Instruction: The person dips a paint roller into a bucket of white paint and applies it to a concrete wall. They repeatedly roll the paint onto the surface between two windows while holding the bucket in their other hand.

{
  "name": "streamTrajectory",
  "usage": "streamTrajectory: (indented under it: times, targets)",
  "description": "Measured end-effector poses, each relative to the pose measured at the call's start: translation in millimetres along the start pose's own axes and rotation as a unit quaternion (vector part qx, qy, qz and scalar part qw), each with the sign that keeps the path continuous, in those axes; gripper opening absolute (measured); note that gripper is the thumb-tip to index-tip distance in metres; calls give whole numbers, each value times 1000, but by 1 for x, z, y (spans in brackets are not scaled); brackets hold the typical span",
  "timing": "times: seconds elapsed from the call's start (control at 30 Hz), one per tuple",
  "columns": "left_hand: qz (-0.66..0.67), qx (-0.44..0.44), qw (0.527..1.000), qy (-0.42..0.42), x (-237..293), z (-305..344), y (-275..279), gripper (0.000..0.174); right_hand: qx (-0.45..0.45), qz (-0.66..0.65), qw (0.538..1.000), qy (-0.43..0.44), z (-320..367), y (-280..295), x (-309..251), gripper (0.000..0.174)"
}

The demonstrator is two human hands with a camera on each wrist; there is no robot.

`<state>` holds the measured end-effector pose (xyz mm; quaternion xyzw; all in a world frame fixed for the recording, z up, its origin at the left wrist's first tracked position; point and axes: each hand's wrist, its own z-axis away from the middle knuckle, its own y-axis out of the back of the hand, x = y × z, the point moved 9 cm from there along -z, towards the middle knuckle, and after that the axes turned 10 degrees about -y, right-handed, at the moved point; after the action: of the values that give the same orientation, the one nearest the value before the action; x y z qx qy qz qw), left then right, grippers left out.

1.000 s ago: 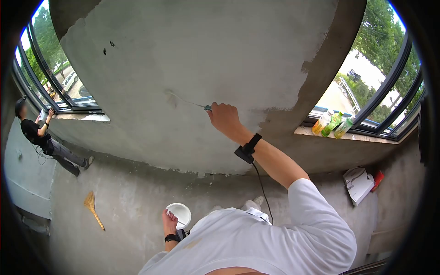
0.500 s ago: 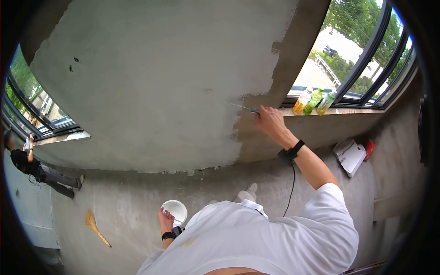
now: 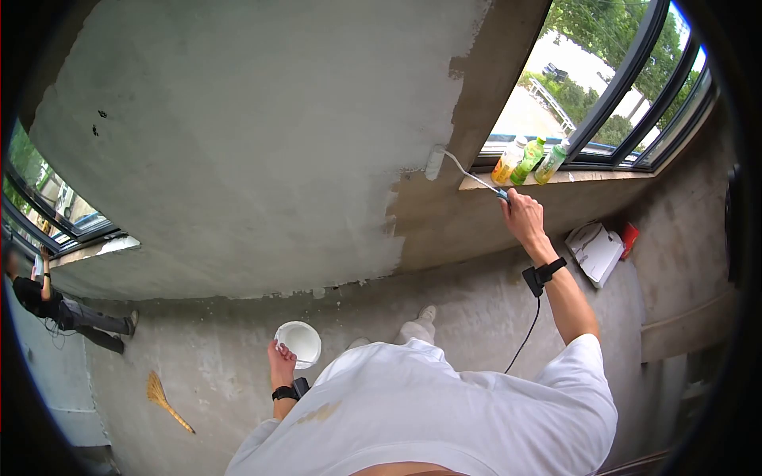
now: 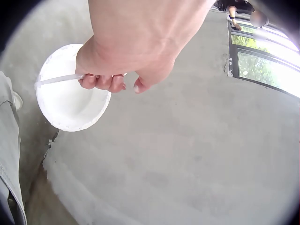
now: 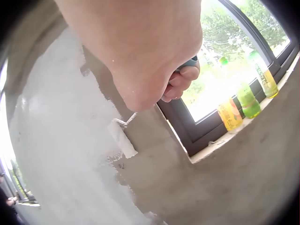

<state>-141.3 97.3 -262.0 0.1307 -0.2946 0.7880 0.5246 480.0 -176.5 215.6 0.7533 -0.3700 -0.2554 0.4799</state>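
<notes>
My right hand (image 3: 525, 218) grips the blue-grey handle of a paint roller (image 3: 435, 162), its bent wire frame reaching left to the wall. In the right wrist view the white roller sleeve (image 5: 123, 139) lies at the ragged border between the pale coated wall (image 5: 65, 126) and the darker bare strip (image 5: 154, 173). Low on the left, my left hand (image 3: 282, 363) holds a white bucket (image 3: 309, 331). Its fingers curl round the bucket's handle (image 4: 61, 79) in the left wrist view, and whitish material shows inside.
Three drink bottles (image 3: 528, 161) stand on the right windowsill (image 3: 583, 176). A white bag (image 3: 595, 252) lies on the floor below. At left a broom (image 3: 163, 398) lies on the floor, and another person (image 3: 71, 313) is by the left window. A cable (image 3: 524, 341) hangs from my right wrist.
My right hand has moved right with the roller, from the coated wall to beside the right window. The view has turned right. My left hand still holds the bucket.
</notes>
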Motion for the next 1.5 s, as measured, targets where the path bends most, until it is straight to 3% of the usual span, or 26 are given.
streamTrajectory:
  times: [0.23,0.4,0.57,0.7,0.87,1.0,1.27,1.5]
  targets:
    - [3,0,1000,15,-11,9,29,30,-47,-64,995,53,2,-32,-95,24]
    - [28,29,999,-24,-17,27,69,28,-97,-104,983,116,0,-53,-233,28]
    - [67,85,993,-40,-27,52,116,28,-88,-175,963,186,1,-75,-365,28]
    - [78,100,991,-38,-31,62,137,28,-65,-182,958,214,2,-70,-400,29]
    - [40,126,991,-29,-38,54,154,30,-77,-143,970,182,-3,-69,-347,30]
    - [-4,143,990,-16,-35,47,146,33,-107,-131,977,130,-4,-68,-248,30]
    - [-24,70,997,-6,-23,14,93,29,-62,-5,998,16,6,-53,-40,25]
    - [-6,18,999,-26,-3,6,43,27,-40,2,999,8,10,-51,13,25]
